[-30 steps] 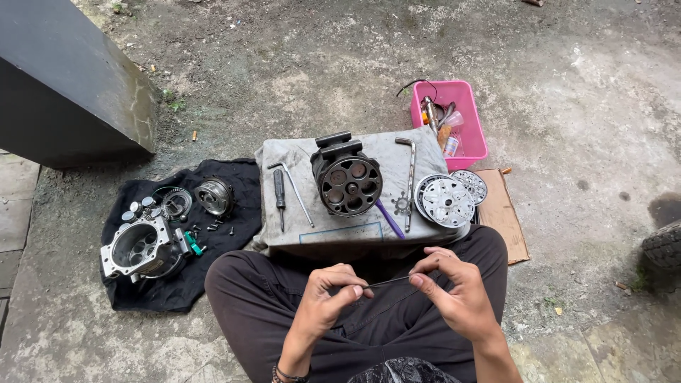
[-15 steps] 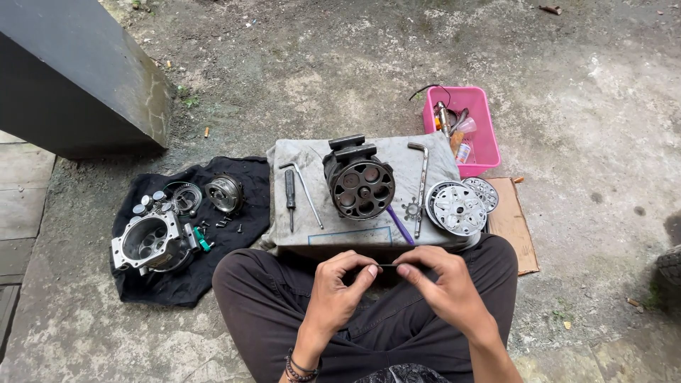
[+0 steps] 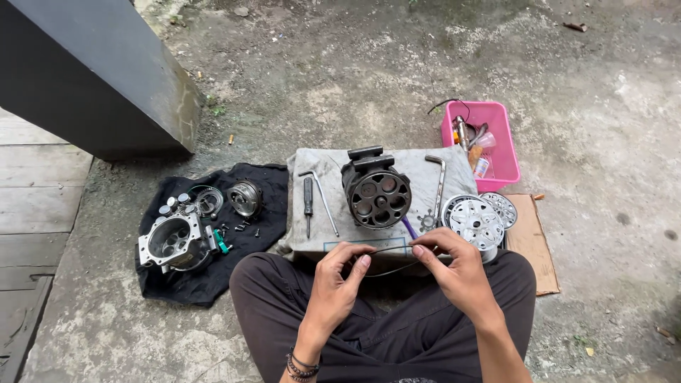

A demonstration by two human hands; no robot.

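Grip: left hand [image 3: 339,278] and right hand [image 3: 456,266] pinch thin black ring [image 3: 389,261] | ring spans between fingertips, over lap

Seated cross-legged, the person raises both forearms in front of the lap. The left hand [image 3: 339,278] and right hand [image 3: 454,269] face each other, fingers curled, fingertips pinched together.

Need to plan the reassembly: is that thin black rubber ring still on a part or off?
Off: the thin black rubber ring hangs stretched between left hand and right hand, above the lap.
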